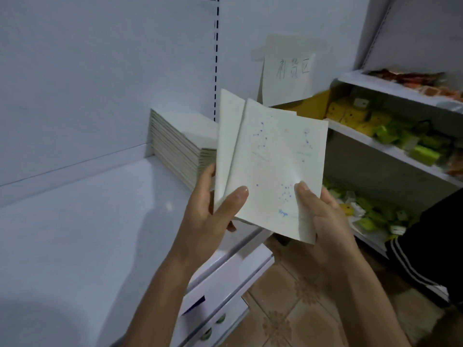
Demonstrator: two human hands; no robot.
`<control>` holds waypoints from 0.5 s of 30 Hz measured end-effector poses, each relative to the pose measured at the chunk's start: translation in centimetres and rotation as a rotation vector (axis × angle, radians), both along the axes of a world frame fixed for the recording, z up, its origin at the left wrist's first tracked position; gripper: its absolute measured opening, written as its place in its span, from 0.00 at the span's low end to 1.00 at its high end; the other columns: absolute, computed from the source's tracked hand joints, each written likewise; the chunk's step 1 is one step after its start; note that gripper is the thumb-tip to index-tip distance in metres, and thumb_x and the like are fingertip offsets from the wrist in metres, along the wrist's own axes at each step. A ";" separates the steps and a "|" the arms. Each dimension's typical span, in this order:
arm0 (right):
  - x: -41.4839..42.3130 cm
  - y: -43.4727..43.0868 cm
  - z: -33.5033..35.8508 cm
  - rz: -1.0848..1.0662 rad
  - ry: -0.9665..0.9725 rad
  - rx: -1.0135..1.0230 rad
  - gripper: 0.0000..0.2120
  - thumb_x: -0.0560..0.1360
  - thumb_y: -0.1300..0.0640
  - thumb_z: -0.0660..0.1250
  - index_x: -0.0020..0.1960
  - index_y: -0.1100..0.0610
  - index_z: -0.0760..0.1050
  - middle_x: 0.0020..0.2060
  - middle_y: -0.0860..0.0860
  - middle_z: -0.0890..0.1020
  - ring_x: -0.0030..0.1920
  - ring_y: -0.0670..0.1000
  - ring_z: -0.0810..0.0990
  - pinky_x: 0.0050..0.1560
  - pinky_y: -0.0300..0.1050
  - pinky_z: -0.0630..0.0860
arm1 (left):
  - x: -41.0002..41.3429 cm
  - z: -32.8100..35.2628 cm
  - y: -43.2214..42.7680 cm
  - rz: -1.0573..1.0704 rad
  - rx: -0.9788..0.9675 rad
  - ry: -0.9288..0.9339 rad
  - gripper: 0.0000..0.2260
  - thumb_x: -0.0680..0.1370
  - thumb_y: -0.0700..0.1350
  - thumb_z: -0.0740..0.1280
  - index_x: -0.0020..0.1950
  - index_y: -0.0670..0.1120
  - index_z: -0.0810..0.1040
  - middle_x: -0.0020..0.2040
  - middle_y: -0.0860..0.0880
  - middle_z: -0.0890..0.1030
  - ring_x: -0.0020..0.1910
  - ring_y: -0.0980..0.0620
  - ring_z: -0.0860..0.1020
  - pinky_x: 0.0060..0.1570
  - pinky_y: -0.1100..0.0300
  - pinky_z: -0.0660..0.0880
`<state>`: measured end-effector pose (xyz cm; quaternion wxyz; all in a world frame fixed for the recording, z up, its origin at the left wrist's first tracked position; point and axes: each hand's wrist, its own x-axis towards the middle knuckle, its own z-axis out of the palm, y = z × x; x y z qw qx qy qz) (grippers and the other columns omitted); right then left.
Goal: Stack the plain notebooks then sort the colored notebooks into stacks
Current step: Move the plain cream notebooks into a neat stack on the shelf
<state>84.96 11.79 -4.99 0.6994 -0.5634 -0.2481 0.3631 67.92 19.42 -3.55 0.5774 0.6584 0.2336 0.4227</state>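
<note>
I hold a small fan of pale notebooks [275, 161] above the shelf's front edge. The front one has faint blue constellation prints on a cream cover; another plain cream one [229, 136] sticks out behind it on the left. My left hand [213, 211] grips the bundle's lower left edge, thumb on the front cover. My right hand [323, 216] holds the lower right corner, thumb pressed on the cover. A tall stack of cream plain notebooks [180, 146] sits on the white shelf [87, 234] against the back wall.
A handwritten paper sign [288, 71] is taped to the back panel. Shelves on the right [390, 144] carry yellow and green packets. A person's dark trouser leg with white stripes [426, 246] stands at the right. Tiled floor lies below.
</note>
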 end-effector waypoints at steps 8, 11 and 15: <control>5.2 11.4 2.7 0.243 -0.087 0.033 0.07 0.79 0.54 0.61 0.55 0.47 0.76 0.49 0.45 0.85 0.49 0.49 0.84 0.46 0.47 0.82 | 3.4 1.8 6.3 0.509 0.277 0.156 0.13 0.76 0.58 0.60 0.60 0.60 0.71 0.50 0.69 0.79 0.50 0.66 0.78 0.39 0.74 0.74; 6.4 15.1 3.9 0.315 -0.163 0.051 0.08 0.80 0.56 0.61 0.55 0.47 0.77 0.50 0.45 0.85 0.50 0.48 0.84 0.46 0.49 0.81 | 4.4 1.8 8.8 0.725 0.345 0.255 0.15 0.76 0.62 0.57 0.58 0.59 0.74 0.49 0.63 0.80 0.47 0.60 0.78 0.39 0.67 0.75; 7.7 19.0 3.9 0.420 -0.192 0.048 0.08 0.79 0.56 0.63 0.54 0.50 0.79 0.49 0.46 0.85 0.50 0.48 0.84 0.50 0.51 0.80 | 5.8 1.3 11.1 0.927 0.386 0.414 0.22 0.76 0.63 0.53 0.59 0.52 0.76 0.51 0.58 0.78 0.50 0.58 0.76 0.45 0.65 0.73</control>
